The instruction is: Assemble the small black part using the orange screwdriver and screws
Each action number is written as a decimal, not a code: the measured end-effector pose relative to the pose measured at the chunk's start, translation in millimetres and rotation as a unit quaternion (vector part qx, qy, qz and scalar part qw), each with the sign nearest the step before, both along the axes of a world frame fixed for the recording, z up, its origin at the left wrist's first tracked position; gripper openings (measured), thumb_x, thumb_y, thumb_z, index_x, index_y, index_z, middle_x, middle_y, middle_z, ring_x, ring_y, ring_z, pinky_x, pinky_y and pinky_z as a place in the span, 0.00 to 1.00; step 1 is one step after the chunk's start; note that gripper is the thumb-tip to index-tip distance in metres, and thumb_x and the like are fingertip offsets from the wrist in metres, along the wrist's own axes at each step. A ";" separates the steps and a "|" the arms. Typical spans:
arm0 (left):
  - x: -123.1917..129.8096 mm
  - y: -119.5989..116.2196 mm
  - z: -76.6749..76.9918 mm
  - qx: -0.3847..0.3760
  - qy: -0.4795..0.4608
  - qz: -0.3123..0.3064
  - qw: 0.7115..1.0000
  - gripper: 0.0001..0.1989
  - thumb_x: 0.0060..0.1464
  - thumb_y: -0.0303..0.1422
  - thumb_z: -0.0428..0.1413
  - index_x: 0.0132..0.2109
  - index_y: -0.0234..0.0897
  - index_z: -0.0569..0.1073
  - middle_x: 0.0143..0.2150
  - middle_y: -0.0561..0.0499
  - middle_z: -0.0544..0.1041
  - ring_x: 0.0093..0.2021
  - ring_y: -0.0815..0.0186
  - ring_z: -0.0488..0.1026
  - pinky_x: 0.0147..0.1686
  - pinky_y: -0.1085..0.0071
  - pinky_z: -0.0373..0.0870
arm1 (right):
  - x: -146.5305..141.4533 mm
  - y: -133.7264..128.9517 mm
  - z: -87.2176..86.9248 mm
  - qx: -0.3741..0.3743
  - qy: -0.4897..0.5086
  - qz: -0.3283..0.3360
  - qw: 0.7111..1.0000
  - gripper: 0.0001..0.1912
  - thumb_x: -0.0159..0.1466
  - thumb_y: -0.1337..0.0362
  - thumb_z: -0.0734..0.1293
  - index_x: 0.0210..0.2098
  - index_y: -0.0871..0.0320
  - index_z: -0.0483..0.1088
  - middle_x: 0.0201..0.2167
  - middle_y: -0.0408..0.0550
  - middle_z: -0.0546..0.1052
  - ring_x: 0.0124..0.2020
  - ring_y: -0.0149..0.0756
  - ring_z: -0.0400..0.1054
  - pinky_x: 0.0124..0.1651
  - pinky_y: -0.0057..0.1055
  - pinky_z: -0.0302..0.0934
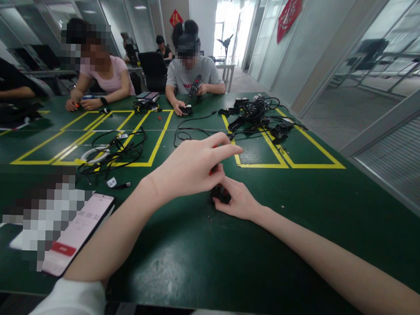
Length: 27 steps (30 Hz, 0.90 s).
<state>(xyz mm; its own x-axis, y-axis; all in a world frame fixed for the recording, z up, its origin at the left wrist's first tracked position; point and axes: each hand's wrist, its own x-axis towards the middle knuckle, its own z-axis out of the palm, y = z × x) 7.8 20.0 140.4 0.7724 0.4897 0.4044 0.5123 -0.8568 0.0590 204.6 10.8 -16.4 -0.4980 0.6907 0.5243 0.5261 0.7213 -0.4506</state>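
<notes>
Over the middle of the green table my left hand bends down, its thumb and fingertips pinched together. A bit of red or orange shows between those fingers; most of what they hold is hidden. My right hand is closed around a small black object, thumb on the near side and fingers beyond it. This object lies low, at or just above the tabletop, and its kind cannot be made out. The left fingertips are directly above it.
A phone lies by my left forearm. Coiled black cables and a white cable ring lie front left; a tangled cable heap sits back right. Yellow tape marks the green table. Across it, a person holds a power screwdriver.
</notes>
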 end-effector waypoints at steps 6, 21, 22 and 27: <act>1.5 2.5 -1.5 0.030 0.011 0.018 0.999 0.19 0.64 0.27 0.50 0.58 0.40 0.76 0.53 0.47 0.80 0.35 0.69 0.77 0.34 0.74 0.69 | 0.3 0.0 0.6 -0.009 -0.002 0.002 1.000 0.18 0.59 0.68 0.66 0.50 0.55 0.65 0.39 0.46 0.76 0.34 0.37 0.72 0.35 0.31 0.66; 0.4 8.7 -8.9 0.096 -0.001 -0.004 0.995 0.15 0.66 0.30 0.52 0.56 0.43 0.77 0.66 0.47 0.74 0.38 0.69 0.80 0.36 0.73 0.72 | 0.0 -0.3 1.9 0.007 0.000 0.002 1.000 0.18 0.60 0.67 0.66 0.50 0.55 0.65 0.39 0.46 0.76 0.31 0.35 0.71 0.34 0.30 0.65; 0.4 9.0 -8.8 0.093 -0.002 -0.006 0.996 0.15 0.67 0.31 0.52 0.56 0.42 0.77 0.65 0.46 0.75 0.39 0.69 0.80 0.37 0.73 0.73 | 0.1 -0.2 1.9 0.007 -0.002 0.000 1.000 0.19 0.60 0.67 0.66 0.50 0.55 0.65 0.39 0.46 0.76 0.31 0.35 0.71 0.34 0.30 0.65; 1.0 7.8 -5.8 0.047 -0.008 -0.006 0.999 0.15 0.67 0.34 0.52 0.56 0.41 0.77 0.53 0.48 0.81 0.38 0.67 0.80 0.35 0.74 0.71 | -0.3 1.0 -1.2 0.017 0.000 0.001 1.000 0.18 0.59 0.68 0.66 0.50 0.55 0.65 0.38 0.47 0.76 0.34 0.38 0.73 0.36 0.31 0.67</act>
